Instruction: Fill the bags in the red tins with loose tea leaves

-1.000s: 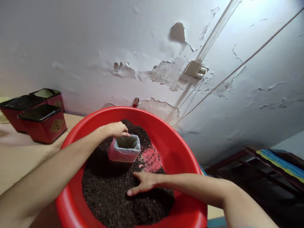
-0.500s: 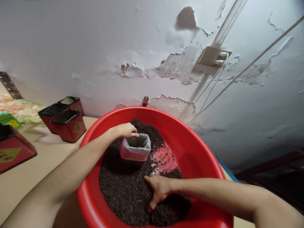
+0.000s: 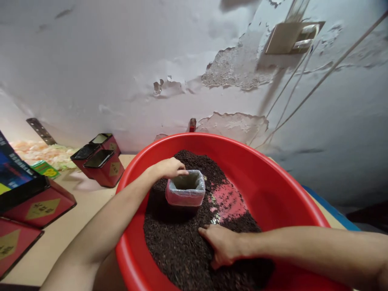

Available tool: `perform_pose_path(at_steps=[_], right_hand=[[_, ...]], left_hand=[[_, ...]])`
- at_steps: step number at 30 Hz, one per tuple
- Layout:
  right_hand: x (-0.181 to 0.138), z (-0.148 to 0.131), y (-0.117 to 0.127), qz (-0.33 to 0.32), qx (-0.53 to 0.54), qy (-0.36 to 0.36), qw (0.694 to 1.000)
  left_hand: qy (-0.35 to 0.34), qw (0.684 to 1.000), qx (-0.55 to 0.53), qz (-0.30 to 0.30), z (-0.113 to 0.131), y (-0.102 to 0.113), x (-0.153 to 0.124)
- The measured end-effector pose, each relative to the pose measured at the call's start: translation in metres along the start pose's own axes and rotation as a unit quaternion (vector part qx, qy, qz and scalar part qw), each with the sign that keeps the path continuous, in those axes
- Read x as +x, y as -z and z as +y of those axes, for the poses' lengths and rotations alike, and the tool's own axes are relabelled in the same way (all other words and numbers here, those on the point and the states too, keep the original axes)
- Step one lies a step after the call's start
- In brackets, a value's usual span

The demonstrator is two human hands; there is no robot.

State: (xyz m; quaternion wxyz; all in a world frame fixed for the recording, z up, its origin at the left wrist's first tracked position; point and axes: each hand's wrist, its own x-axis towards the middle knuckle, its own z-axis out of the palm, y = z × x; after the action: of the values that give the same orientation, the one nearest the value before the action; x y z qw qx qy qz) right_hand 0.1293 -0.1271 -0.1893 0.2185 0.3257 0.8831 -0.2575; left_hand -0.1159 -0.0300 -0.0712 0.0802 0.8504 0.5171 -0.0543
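A big red basin (image 3: 266, 178) holds a heap of dark loose tea leaves (image 3: 178, 246). A small square red tin lined with a clear plastic bag (image 3: 185, 189) stands in the leaves. My left hand (image 3: 169, 167) grips the tin's near-left rim, fingers curled over the edge. Palm down, my right hand (image 3: 222, 244) presses into the leaves in front of the tin, its fingers curled and partly buried.
Several red square tins (image 3: 100, 159) with dark tops stand at the left on the pale table (image 3: 60, 234). Larger red boxes (image 3: 36, 206) lie at the far left edge. A peeling white wall (image 3: 182, 72) with cables rises right behind the basin.
The view has shifted left and down. My right hand has dug further into the leaves, fingers curling in. The left hand stays on the tin.
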Motion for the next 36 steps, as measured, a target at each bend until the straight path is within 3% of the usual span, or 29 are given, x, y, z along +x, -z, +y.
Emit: perform_pose_path(at_steps=[5,9,15,19,22,27,32,36], right_hand=[[0.0,-0.003,0.006,0.048,-0.008,0.011,0.999],[-0.01,-0.015,0.029,0.076,0.04,0.01,0.996],[-0.041,-0.04,0.092,0.19,0.209,0.03,0.959],[-0.051,-0.046,0.139,0.258,0.206,0.041,0.943],[-0.04,-0.042,0.169,0.305,0.162,0.035,0.938],[-0.005,-0.037,0.197,0.286,0.1,0.028,0.952],[0.014,-0.041,0.206,0.282,0.04,0.023,0.958],[0.021,-0.038,0.212,0.278,0.023,0.06,0.958]], left_hand=[[0.001,0.999,-0.036,0.018,0.0,0.011,-0.006],[0.019,0.997,-0.06,0.045,-0.005,0.018,-0.009],[0.034,0.995,-0.079,0.042,-0.013,0.021,-0.011],[0.053,0.995,-0.079,0.037,-0.015,0.024,-0.012],[0.072,0.993,-0.087,0.028,-0.02,0.022,-0.012],[0.097,0.99,-0.104,-0.002,-0.03,0.015,-0.01],[0.106,0.989,-0.101,-0.014,-0.031,0.013,-0.009],[0.104,0.989,-0.101,-0.01,-0.031,0.015,-0.01]])
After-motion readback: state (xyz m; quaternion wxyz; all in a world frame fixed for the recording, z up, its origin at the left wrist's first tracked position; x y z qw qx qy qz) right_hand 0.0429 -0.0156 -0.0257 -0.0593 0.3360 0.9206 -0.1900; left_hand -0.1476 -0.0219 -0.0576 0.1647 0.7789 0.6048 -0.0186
